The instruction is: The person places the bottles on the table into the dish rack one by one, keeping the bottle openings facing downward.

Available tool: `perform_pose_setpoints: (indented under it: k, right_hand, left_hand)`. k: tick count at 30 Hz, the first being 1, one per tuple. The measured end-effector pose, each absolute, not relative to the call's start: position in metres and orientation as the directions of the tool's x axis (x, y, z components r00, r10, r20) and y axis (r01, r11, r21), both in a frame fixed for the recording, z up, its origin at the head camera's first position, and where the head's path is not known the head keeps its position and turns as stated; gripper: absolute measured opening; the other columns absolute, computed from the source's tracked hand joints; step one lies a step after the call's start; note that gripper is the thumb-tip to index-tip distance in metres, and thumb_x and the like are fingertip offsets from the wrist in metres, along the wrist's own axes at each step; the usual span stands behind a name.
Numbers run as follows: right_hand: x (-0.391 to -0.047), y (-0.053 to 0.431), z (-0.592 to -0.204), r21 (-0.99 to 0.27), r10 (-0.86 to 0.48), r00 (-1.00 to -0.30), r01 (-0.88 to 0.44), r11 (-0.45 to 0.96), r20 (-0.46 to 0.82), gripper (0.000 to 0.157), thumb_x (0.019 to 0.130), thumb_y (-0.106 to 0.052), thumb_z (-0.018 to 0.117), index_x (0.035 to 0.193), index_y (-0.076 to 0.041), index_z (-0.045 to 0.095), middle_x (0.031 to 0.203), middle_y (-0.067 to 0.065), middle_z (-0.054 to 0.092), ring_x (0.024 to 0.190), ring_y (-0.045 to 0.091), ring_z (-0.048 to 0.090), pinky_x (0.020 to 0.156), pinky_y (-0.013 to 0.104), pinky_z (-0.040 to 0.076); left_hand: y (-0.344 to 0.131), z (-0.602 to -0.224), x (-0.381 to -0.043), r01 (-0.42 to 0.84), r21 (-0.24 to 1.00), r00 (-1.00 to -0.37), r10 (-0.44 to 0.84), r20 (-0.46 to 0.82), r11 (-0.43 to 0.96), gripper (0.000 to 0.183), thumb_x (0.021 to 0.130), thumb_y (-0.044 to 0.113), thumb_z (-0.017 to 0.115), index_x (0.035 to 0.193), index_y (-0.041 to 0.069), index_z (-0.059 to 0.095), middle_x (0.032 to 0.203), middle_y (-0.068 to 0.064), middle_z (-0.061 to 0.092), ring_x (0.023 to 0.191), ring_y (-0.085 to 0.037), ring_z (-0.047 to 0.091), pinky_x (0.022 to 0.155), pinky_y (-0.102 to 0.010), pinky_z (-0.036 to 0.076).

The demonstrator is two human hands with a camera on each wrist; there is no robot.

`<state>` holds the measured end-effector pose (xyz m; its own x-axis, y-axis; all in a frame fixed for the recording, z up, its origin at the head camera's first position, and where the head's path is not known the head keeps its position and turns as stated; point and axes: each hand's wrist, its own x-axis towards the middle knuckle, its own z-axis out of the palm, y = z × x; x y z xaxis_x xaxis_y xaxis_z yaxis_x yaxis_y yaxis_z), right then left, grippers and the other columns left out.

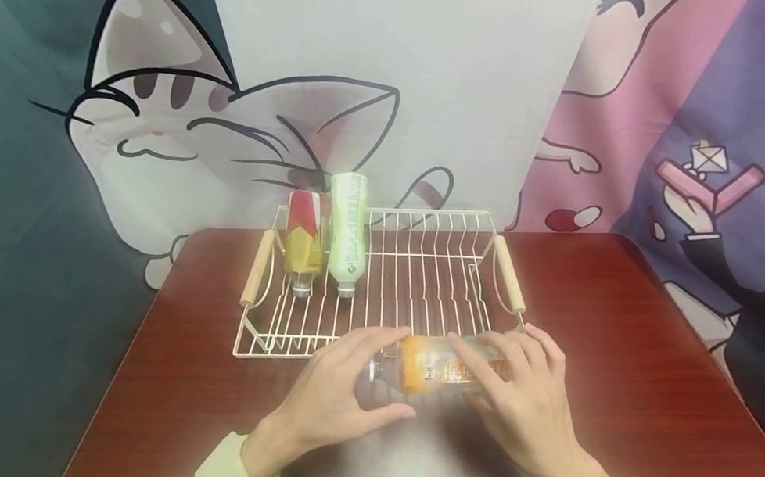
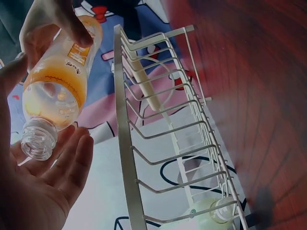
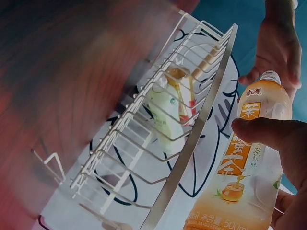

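Observation:
A clear plastic drink bottle with an orange-and-white label (image 1: 421, 365) lies sideways in the air near the front edge of the rack. My right hand (image 1: 527, 400) grips its body, with the thumb across the label in the right wrist view. Around the neck end is my left hand (image 1: 332, 394), its thumb spread away and its fingers extended beside the bottle. The left wrist view shows the bottle's clear neck (image 2: 39, 139) over the left palm; whether the fingers touch it I cannot tell.
A white wire rack (image 1: 416, 256) with wooden handles (image 1: 509, 274) stands on the reddish-brown table (image 1: 634, 330). At its left lie a red-and-yellow bottle (image 1: 303, 233) and a pale green bottle (image 1: 348, 227), necks toward me. Cartoon-printed cloth (image 1: 431, 63) hangs behind.

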<state>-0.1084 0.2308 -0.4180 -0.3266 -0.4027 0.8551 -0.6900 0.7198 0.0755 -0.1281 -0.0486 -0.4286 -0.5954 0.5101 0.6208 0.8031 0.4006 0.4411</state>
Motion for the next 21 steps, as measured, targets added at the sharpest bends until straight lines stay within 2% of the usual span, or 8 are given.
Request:
perform_pose_setpoints:
  k: [7,16,21]
  right_hand:
    - [-0.1071,0.2268,-0.4201,0.083,-0.405,-0.319,-0.691,0.718,0.857,0.049,0.083,-0.009,0.063,0.127,-0.012,0.082,0.107,0.015,0.072,0.094,0.036,0.064,0.103,0.059,0.038]
    - [-0.1077,0.2223,-0.4215,0.079,-0.407,-0.318,-0.698,0.711,0.856,0.046,0.089,-0.009,0.058,0.128,-0.012,0.082,0.108,0.014,0.073,0.093,0.035,0.063,0.115,0.055,0.035]
    - [-0.1080,0.2208,-0.4216,0.083,-0.404,-0.311,-0.696,0.713,0.861,0.045,0.090,-0.010,0.058,0.127,-0.013,0.082,0.107,0.014,0.073,0.092,0.035,0.063,0.114,0.054,0.035]
  left_hand:
    - [-0.0489,-0.4305,-0.1289,0.824,0.409,-0.564,0.503,0.654,0.392,0.079,0.081,0.034,0.099,0.149,0.011,0.065,0.136,-0.005,0.075,0.120,-0.020,0.074,0.100,-0.035,0.063]
    - [-0.0518,-0.4312,-0.1254,0.815,0.419,-0.577,0.490,0.653,0.400,0.076,0.081,0.031,0.100,0.146,0.009,0.066,0.134,-0.006,0.076,0.116,-0.019,0.077,0.097,-0.032,0.064]
    - [-0.0529,-0.4319,-0.1253,0.816,0.416,-0.576,0.493,0.652,0.402,0.076,0.081,0.030,0.099,0.146,0.008,0.066,0.134,-0.006,0.076,0.116,-0.019,0.077,0.098,-0.032,0.063]
